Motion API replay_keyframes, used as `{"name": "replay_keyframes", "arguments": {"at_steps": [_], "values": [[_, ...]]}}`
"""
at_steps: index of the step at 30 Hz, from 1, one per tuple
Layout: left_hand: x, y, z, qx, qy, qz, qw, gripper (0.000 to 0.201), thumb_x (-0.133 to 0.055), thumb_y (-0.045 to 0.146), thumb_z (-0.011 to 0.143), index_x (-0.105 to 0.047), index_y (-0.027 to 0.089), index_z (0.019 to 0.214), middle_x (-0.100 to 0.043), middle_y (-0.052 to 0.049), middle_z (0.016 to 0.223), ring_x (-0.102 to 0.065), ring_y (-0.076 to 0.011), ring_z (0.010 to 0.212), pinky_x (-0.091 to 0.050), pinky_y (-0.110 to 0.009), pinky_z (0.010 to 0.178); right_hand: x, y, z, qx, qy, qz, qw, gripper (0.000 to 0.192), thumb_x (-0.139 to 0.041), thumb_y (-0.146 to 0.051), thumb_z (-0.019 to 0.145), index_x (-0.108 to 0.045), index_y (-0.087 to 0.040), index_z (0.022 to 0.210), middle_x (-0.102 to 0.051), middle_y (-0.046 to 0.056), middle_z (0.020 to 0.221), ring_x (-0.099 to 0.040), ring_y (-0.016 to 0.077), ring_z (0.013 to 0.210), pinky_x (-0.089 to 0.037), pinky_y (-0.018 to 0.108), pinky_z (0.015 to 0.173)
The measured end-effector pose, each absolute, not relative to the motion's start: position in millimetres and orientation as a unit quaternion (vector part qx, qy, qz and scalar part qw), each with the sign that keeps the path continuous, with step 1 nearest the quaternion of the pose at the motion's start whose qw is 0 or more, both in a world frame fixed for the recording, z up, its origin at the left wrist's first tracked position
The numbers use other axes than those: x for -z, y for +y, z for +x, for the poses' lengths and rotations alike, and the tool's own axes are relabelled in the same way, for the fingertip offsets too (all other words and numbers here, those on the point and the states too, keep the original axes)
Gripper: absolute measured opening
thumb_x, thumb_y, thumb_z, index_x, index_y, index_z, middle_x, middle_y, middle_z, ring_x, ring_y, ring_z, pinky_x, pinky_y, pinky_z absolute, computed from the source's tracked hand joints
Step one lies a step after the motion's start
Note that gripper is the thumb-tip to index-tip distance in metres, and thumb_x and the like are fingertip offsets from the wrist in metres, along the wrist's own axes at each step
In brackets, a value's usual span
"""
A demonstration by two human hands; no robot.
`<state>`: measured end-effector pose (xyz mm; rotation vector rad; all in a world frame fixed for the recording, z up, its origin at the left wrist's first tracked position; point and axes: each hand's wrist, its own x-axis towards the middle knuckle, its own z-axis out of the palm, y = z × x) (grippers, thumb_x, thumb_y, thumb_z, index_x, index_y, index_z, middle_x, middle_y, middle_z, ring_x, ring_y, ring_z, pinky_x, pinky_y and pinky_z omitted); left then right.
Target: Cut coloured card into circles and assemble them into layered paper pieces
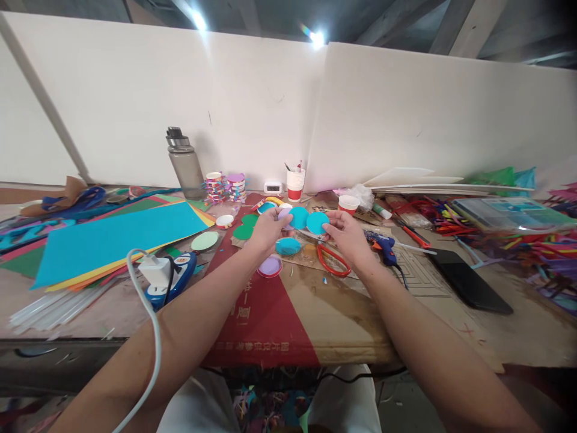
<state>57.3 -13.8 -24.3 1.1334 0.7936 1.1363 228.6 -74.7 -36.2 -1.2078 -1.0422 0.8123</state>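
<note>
Two teal paper discs held up over the craft table

Nearest me, a white charger cable [148,313] ran up to its plug [155,270], and the red and brown cardboard sheet [288,319] carried a line of printed characters too small for me to read. Beyond that lay a purple disc [269,266], another teal disc [287,246] and red-handled scissors [332,263]. Just above them my left hand [267,231] had its fingertips closed on a flat, round teal disc [298,217] and a pale lilac piece [283,213], while my right hand [345,234] pinched the edge of a second teal disc [317,222], the two discs nearly touching between my hands. A blue glue gun [384,245] lay to the right. Farther back stood a red-and-white paper cup [295,183] and a grey bottle [184,162] by the wall.
</note>
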Motion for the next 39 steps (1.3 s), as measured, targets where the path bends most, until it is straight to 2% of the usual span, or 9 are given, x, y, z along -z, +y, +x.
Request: {"name": "replay_keyframes", "arguments": {"at_steps": [5,12,20,24,30,36,39], "values": [[27,-18,61,-0.458,0.311,0.516,0.654,0.033,-0.084,0.021,0.064,-0.061,0.012,0.085,-0.064,0.001,0.075,-0.058,-0.0085,0.061,-0.053,-0.023,0.058,36,-75,226,-0.350,-0.469,-0.527,0.616,0.035,-0.070,-0.033,0.062,-0.061,-0.019,0.092,-0.068,0.003,0.087,-0.060,0.0138,0.070,-0.051,0.028,0.059],[26,-25,61,-0.440,0.273,0.513,0.684,0.039,-0.088,0.027,0.061,-0.061,0.013,0.086,-0.062,0.002,0.075,-0.058,-0.0078,0.062,-0.054,-0.022,0.057,32,-80,221,-0.382,-0.474,-0.498,0.618,0.030,-0.072,-0.036,0.061,-0.065,-0.018,0.084,-0.066,0.000,0.074,-0.053,0.0110,0.060,-0.046,0.026,0.057],[24,-29,60,-0.424,0.269,0.484,0.717,0.033,-0.082,0.035,0.070,-0.068,0.011,0.087,-0.064,-0.002,0.074,-0.060,-0.0104,0.064,-0.056,-0.024,0.058,35,-79,224,-0.385,-0.453,-0.507,0.624,0.032,-0.074,-0.040,0.058,-0.063,-0.019,0.080,-0.064,0.000,0.074,-0.051,0.0113,0.061,-0.042,0.025,0.055],[24,-29,59,-0.419,0.277,0.495,0.710,0.036,-0.082,0.041,0.069,-0.071,0.013,0.089,-0.066,-0.004,0.076,-0.062,-0.0123,0.066,-0.057,-0.025,0.057,33,-79,225,-0.385,-0.448,-0.516,0.620,0.030,-0.074,-0.039,0.058,-0.063,-0.019,0.078,-0.062,-0.001,0.070,-0.049,0.0103,0.056,-0.041,0.025,0.052],[28,-29,59,-0.382,0.278,0.542,0.695,0.042,-0.077,0.051,0.072,-0.072,0.015,0.094,-0.068,-0.005,0.077,-0.066,-0.0141,0.070,-0.056,-0.025,0.060,34,-78,226,-0.374,-0.463,-0.528,0.606,0.032,-0.071,-0.040,0.061,-0.064,-0.019,0.084,-0.065,0.001,0.077,-0.051,0.0114,0.061,-0.043,0.026,0.055],[30,-28,59,-0.370,0.275,0.553,0.695,0.045,-0.075,0.054,0.073,-0.072,0.016,0.097,-0.069,-0.006,0.079,-0.068,-0.0169,0.073,-0.055,-0.026,0.061,35,-78,226,-0.372,-0.466,-0.528,0.605,0.031,-0.071,-0.039,0.061,-0.064,-0.020,0.085,-0.066,0.001,0.079,-0.053,0.0129,0.063,-0.045,0.027,0.056],[30,-28,59,-0.369,0.277,0.566,0.683,0.041,-0.078,0.049,0.071,-0.072,0.016,0.094,-0.070,-0.006,0.079,-0.068,-0.0173,0.075,-0.055,-0.026,0.060,34,-78,225,-0.375,-0.463,-0.525,0.608,0.028,-0.070,-0.036,0.062,-0.064,-0.020,0.084,-0.067,0.002,0.079,-0.054,0.0129,0.063,-0.046,0.026,0.055]]}}
